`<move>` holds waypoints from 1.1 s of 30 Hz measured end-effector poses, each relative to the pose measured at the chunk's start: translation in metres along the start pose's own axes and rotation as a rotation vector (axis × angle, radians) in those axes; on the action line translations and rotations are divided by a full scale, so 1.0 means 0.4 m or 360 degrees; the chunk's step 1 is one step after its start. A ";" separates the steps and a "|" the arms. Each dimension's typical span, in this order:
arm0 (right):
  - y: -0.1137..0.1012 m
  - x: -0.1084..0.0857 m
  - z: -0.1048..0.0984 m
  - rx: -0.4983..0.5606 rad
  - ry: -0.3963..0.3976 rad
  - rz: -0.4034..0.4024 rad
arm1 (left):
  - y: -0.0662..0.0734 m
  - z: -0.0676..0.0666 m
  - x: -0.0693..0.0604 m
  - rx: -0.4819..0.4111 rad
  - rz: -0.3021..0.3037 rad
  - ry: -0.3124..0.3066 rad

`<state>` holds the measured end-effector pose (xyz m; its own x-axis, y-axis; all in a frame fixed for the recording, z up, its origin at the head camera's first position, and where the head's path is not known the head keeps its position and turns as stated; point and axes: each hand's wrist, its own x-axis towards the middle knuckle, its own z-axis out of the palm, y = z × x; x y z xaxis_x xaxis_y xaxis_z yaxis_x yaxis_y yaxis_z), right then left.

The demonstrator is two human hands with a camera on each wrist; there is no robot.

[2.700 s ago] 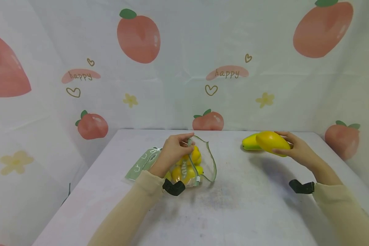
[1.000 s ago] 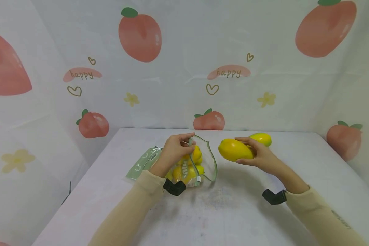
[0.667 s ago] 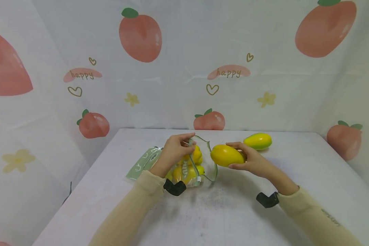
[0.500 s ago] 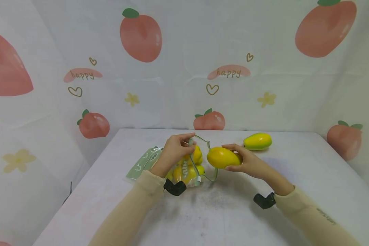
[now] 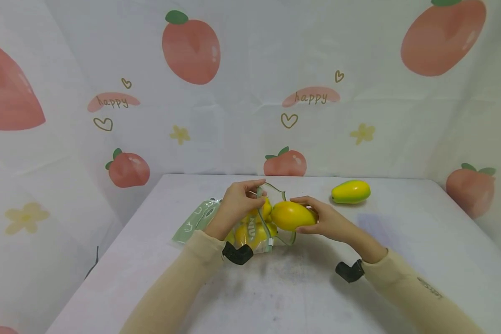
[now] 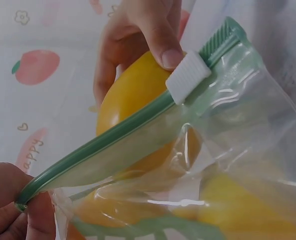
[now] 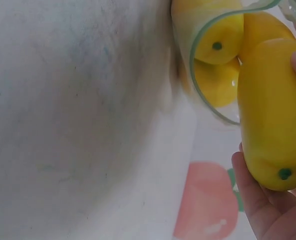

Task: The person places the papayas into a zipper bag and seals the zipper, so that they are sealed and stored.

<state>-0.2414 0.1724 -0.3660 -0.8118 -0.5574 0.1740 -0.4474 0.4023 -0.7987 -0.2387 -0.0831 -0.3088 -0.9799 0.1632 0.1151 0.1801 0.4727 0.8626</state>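
Note:
My left hand (image 5: 235, 206) pinches the rim of a clear zip bag (image 6: 247, 130) with green edging and a white slider (image 6: 188, 77). The bag stands with its mouth spread toward the right and has several yellow fruits (image 7: 220, 42) inside. My right hand (image 5: 327, 222) grips a large yellow mango (image 5: 293, 216) with a small green stem spot, thumb on one side and fingers on the other. The mango's front end is at the bag's mouth, partly within the rim. In the left wrist view, part of the mango is hidden behind the green zip edge.
A yellow-green papaya-like fruit (image 5: 351, 192) lies at the back right of the white table (image 5: 309, 297). Left of the bag, a flat green printed packet (image 5: 194, 221) lies partly behind my left hand. A fruit-patterned cloth (image 5: 242, 116) hangs behind the table.
My right hand has carried the mango leftward from beside the other fruit to the bag's mouth. My left hand has kept its pinch on the rim.

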 end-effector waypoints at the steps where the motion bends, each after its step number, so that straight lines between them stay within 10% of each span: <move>1: -0.001 0.001 0.001 -0.0004 -0.0004 0.0006 | 0.001 0.000 0.000 0.0000 0.0000 -0.0001; 33: -0.047 0.064 0.045 0.0072 0.0086 0.0021 | 0.020 -0.005 0.011 0.0057 -0.0043 -0.0008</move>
<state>-0.2468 0.1376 -0.3569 -0.8370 -0.5119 0.1933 -0.4202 0.3751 -0.8263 -0.2420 -0.0804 -0.3003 -0.9840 0.1543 0.0893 0.1565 0.5077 0.8472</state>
